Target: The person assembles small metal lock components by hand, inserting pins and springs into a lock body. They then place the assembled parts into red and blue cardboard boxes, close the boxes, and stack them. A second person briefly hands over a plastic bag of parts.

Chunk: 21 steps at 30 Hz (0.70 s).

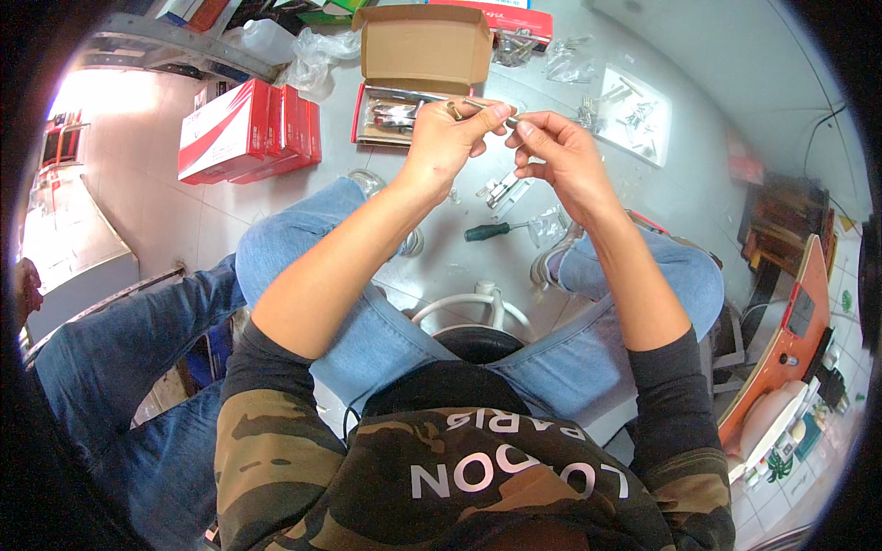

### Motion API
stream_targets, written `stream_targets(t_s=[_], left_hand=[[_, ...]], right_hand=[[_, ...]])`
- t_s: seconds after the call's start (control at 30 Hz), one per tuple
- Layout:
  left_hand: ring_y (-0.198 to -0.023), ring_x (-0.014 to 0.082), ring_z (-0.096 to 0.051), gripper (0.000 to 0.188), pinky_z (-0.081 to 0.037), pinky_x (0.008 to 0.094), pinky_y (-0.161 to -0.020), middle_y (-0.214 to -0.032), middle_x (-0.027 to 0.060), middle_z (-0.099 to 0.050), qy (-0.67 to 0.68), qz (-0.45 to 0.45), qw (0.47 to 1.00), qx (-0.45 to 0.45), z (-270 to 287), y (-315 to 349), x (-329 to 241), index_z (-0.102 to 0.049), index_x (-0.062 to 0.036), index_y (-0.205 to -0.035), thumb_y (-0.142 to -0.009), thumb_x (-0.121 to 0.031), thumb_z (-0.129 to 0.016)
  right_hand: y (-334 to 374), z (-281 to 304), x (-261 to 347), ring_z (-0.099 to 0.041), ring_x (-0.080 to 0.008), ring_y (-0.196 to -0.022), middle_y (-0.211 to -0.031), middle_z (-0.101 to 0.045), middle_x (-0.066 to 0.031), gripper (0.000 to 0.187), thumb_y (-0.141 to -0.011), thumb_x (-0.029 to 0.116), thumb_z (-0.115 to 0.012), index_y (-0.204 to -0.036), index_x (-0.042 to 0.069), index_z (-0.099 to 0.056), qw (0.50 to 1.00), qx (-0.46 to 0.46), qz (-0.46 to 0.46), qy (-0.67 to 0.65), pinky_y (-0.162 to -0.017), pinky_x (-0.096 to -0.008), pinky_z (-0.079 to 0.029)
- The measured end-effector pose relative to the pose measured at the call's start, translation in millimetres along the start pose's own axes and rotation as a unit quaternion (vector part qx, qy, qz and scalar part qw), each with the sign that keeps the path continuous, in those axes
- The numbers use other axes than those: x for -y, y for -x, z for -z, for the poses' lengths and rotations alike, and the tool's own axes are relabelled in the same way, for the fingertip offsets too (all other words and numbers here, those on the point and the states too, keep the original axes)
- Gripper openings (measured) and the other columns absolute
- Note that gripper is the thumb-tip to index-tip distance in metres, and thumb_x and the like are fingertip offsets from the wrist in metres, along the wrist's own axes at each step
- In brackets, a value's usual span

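My left hand (443, 140) and my right hand (568, 158) meet over the floor in front of my knees. Between their fingertips is a thin brass-coloured metal rod (511, 120), pinched from both sides. Its far details are too small to make out. A gold-coloured ring-like piece (453, 110) shows at the left hand's fingers. Just behind the left hand stands an open cardboard box (424, 50), lid up, with metal parts and plastic bags inside. Below the hands lie a screwdriver (487, 231) with a dark green handle and some white and metal pieces (504, 193).
Red-and-white boxes (241, 138) stand at the left. A white tray (650, 151) of small metal parts lies at the right, near clear plastic bags (570, 57). Another person's jeans-clad leg (129, 335) is close on my left. Between my legs is a white curved metal frame (473, 298).
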State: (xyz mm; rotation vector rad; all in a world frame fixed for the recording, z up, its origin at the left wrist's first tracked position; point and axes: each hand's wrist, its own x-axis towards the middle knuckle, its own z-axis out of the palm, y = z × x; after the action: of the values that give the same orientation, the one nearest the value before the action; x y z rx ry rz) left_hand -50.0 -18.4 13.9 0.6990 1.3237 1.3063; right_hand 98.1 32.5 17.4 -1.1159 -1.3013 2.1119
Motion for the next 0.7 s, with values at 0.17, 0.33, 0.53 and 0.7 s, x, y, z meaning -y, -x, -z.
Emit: stream_targets(t_s=[0.17, 0.33, 0.53, 0.7], left_hand=[[-0.05, 0.0047, -0.037, 0.021, -0.03, 0.0194, -0.045, -0.068, 0.0022, -0.059, -0.026, -0.018, 0.999, 0.002, 1.4, -0.9, -0.6, -0.065, -0.0017, -0.093, -0.081, -0.019, -0.061], [-0.051, 0.005, -0.041, 0.017, -0.032, 0.0191, -0.045, -0.066, 0.0016, -0.059, -0.014, -0.012, 1.0, -0.013, 2.0, -0.7, -2.1, -0.066, -0.0024, -0.083, -0.077, -0.018, -0.065], [-0.05, 0.0047, -0.039, 0.017, -0.03, 0.0189, -0.044, -0.066, 0.0016, -0.059, -0.032, -0.02, 0.999, -0.014, 1.0, 0.5, -3.3, -0.066, -0.002, -0.083, -0.077, -0.018, -0.064], [-0.049, 0.0043, -0.038, 0.016, -0.029, 0.0188, -0.042, -0.065, 0.0014, -0.059, -0.037, -0.014, 0.999, -0.019, 1.2, 0.3, -4.0, -0.066, -0.0016, -0.082, -0.078, -0.017, -0.064]], right_hand=[[0.3, 3.5, 6.7, -0.05, -0.0082, -0.062, -0.073, -0.054, -0.0015, 0.029, -0.09, 0.029, -0.046, -0.093, 0.003, -0.056, 0.996, 0.039, -0.078, -0.036, -0.06, -0.0244, -0.046], [1.2, -0.1, 3.7, -0.049, -0.0087, -0.063, -0.075, -0.053, -0.0018, 0.028, -0.09, 0.03, -0.045, -0.091, 0.003, -0.053, 0.994, 0.017, -0.037, -0.1, -0.059, -0.0249, -0.045], [-4.0, 11.0, -1.5, -0.051, -0.0093, -0.069, -0.081, -0.055, -0.0032, 0.022, -0.089, 0.023, -0.05, -0.096, 0.003, -0.051, 0.987, 0.095, -0.048, -0.117, -0.063, -0.0244, -0.046], [-3.5, 5.1, -5.3, -0.055, -0.0114, -0.072, -0.084, -0.058, -0.0065, 0.02, -0.087, 0.017, -0.052, -0.098, 0.0, -0.052, 0.996, 0.031, 0.006, -0.086, -0.064, -0.0275, -0.049]])
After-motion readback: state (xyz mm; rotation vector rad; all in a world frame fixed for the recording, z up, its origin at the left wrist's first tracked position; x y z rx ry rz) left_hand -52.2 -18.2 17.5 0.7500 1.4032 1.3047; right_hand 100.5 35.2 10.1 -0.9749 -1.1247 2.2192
